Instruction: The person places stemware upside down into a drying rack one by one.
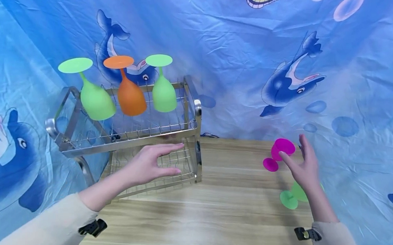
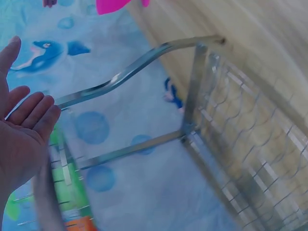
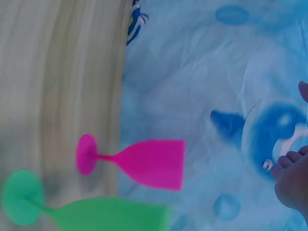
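Goblet in magenta stands upright on the table near my right hand, its thumb and fingers apart like those of my left hand before the rack, and could topple should my right thumb clip its rim.

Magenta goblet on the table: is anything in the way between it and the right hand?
Nothing visible stands between the right hand and the magenta goblet; in the right wrist view, only the blue backdrop shows across the gap. The green goblet stands nearer the person, not in between.
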Motion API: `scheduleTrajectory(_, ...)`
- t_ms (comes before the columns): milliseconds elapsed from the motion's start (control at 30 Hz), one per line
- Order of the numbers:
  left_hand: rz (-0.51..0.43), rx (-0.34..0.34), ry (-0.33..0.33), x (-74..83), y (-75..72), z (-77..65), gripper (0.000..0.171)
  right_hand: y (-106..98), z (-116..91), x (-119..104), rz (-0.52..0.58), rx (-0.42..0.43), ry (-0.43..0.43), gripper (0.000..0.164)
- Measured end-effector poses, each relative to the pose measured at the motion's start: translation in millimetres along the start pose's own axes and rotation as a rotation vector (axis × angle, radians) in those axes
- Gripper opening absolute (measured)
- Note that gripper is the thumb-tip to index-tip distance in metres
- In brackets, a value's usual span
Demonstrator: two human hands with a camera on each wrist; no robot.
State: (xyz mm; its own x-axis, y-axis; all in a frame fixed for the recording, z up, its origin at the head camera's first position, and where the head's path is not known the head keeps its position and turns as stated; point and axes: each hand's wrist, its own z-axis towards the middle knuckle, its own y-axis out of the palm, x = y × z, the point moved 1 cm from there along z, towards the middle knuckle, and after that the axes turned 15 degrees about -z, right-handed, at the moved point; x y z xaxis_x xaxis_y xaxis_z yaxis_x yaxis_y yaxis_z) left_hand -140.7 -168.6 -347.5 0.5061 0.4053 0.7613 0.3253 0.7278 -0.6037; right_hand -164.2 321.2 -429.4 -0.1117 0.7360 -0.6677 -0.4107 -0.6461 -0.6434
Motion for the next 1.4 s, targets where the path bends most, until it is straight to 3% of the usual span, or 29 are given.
scheduleTrajectory(233,-0.048,-0.023,-0.066,-27.4,21.8,-2.6,0.072,-6,-35,26,-0.100,0.113,0.077,0.098)
scheduleTrajectory(367,-0.080,-0.036,-0.099,-36.1,30.2,-1.8,0.073,-8,-47,38,-0.110,0.162,0.180,0.099)
scheduleTrajectory(533,-0.081,-0.050,-0.097,-41.6,37.3,1.6,0.072,-13,-62,59,-0.105,0.194,0.321,0.105)
scheduleTrajectory(800,-0.084,-0.062,-0.113,-48.6,40.6,3.7,0.074,-7,-81,91,-0.062,0.183,0.457,0.110)
scheduleTrajectory(1000,-0.114,-0.072,-0.114,-57.8,45.4,-0.2,0.076,8,-90,113,-0.030,0.176,0.518,0.116)
scheduleTrajectory(1100,-0.126,-0.082,-0.134,-63.0,48.4,-2.8,0.076,16,-93,120,-0.025,0.189,0.509,0.115)
scheduleTrajectory(1267,-0.127,-0.098,-0.144,-69.2,52.9,-5.7,0.074,23,-99,120,-0.037,0.180,0.469,0.118)
scheduleTrajectory(1400,-0.128,-0.096,-0.176,-71.9,53.8,-7.6,0.075,26,-101,118,0.038,0.147,0.527,0.124)
